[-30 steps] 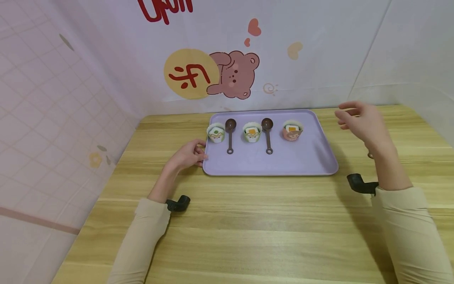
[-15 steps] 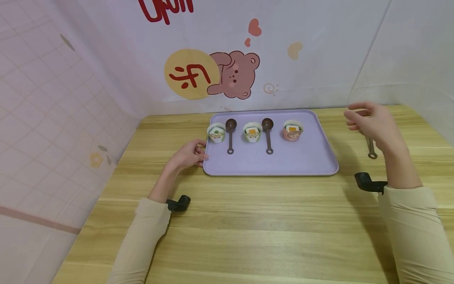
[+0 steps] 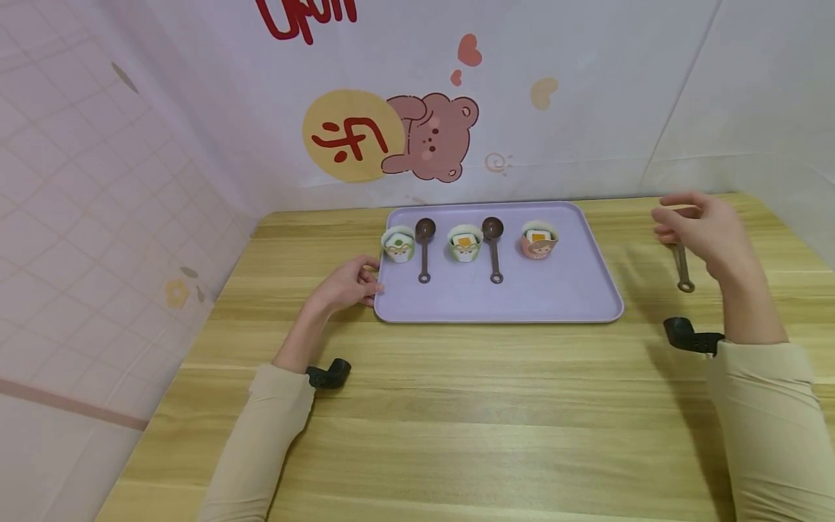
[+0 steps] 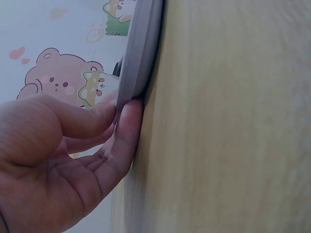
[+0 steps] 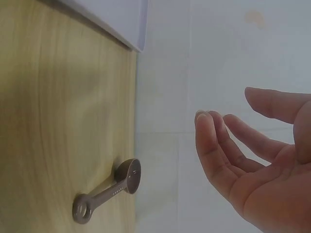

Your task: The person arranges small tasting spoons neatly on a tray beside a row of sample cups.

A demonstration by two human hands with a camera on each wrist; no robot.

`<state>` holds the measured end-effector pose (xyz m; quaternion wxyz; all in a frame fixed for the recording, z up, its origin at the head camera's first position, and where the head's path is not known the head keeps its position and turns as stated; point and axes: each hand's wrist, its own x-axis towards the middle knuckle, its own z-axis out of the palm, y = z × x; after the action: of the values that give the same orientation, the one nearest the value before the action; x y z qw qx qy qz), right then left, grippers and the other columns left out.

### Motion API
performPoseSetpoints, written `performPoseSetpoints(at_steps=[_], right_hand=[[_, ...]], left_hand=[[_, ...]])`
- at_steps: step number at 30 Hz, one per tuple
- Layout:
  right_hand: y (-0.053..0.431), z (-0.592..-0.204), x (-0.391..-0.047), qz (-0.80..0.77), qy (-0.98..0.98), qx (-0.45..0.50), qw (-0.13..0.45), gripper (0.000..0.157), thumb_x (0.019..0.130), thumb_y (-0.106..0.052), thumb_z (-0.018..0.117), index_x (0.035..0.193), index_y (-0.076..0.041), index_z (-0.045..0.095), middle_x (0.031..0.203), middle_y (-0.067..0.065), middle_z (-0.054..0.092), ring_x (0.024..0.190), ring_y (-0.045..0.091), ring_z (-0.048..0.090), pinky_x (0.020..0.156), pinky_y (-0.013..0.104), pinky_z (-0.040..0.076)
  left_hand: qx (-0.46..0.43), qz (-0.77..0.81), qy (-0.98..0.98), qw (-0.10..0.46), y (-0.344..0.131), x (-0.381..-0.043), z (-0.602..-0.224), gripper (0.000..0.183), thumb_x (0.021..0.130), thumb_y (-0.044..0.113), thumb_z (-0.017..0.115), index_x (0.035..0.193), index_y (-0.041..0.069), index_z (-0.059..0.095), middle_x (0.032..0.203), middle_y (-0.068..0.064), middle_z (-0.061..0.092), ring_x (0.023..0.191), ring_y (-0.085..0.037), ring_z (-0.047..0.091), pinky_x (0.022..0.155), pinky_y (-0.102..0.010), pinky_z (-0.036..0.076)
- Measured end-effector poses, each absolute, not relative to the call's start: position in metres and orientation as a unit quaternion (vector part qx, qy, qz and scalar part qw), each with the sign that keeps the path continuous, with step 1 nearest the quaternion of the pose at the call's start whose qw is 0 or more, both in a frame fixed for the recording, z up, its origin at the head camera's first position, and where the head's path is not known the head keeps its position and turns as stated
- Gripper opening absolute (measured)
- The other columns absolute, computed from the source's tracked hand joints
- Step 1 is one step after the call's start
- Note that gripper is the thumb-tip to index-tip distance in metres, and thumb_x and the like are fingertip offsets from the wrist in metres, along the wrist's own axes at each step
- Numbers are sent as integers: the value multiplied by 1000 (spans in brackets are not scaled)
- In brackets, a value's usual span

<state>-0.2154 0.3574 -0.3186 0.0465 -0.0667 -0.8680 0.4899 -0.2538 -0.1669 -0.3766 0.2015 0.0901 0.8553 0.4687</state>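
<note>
Wooden table (image 3: 457, 406) is filling the lower two thirds of the head view, with a pale wall and a bear sticker (image 3: 433, 138) running across the top. At upper centre a lilac tray (image 3: 522, 297) is lying flat on the wood, carrying three small paper cups (image 3: 464, 243) in a row with two brown spoons (image 3: 492, 246) lying between them, bowls away from the person.

Left hand (image 3: 346, 286) is resting at the tray's lower left corner; the left wrist view is showing its thumb and fingertips (image 4: 129, 114) pressing against the tray rim (image 4: 138, 58), fingers straight rather than curled round it.

Right hand (image 3: 701, 232) is hovering at the right edge of the frame, above the table and well apart from the tray. In the right wrist view its fingers (image 5: 209, 141) are loosely spread and slightly bent, holding nothing.

A third brown spoon (image 5: 112, 189) is lying flat on the bare wood just below that hand, right of the tray. It is a short, dull brown scoop with a round bowl at the far end and a ring hole at the near end of a ridged handle.

To lift it cleanly, the right hand is best lowering straight over the handle's middle and pinching across its narrow sides, while the left hand is bracing the tray.
</note>
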Motion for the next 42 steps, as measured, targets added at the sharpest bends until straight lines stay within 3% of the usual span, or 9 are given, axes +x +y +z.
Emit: performPoseSetpoints(at_steps=[5,10,16,28,39,42], right_hand=[[367,-323,-214,487,-869,-75,42,35,102,-33,60,129,-14,50,80,-27,62,69,-3,65,64,15,56],[374,-326,-213,491,-866,-88,42,28,102,-33,59,125,-19,50,79,-28,62,69,-5,64,64,14,56],[384,-330,-211,484,-868,-108,36,33,102,-35,58,129,-19,48,79,-31,59,68,-6,64,64,12,54],[402,-341,-207,501,-854,-136,36,20,101,-32,60,117,-26,49,78,-31,56,68,-5,64,65,14,56],[415,-350,-205,460,-869,-183,8,39,101,-39,58,127,-11,52,84,-24,54,69,-5,65,66,18,57],[418,-351,-205,482,-855,-190,-3,16,100,-33,60,107,-19,61,72,-25,58,67,-3,66,65,19,58]], left_hand=[[86,473,852,205,-165,-253,-375,48,99,-4,60,143,-8,41,100,-18,56,79,-20,60,71,-29,61],[86,472,854,203,-165,-253,-375,47,99,-3,60,143,-8,41,101,-19,56,79,-21,60,71,-30,61],[86,472,854,203,-165,-253,-375,48,99,-3,60,143,-8,41,101,-19,56,79,-20,60,71,-30,61],[88,466,857,201,-166,-251,-373,48,99,-2,60,143,-8,41,101,-18,55,80,-21,60,72,-30,61],[87,466,857,202,-166,-252,-374,47,100,-2,59,143,-7,41,102,-19,56,80,-21,60,72,-30,61],[88,465,857,202,-166,-252,-373,47,100,-1,59,143,-8,41,102,-19,56,80,-22,61,72,-30,61]])
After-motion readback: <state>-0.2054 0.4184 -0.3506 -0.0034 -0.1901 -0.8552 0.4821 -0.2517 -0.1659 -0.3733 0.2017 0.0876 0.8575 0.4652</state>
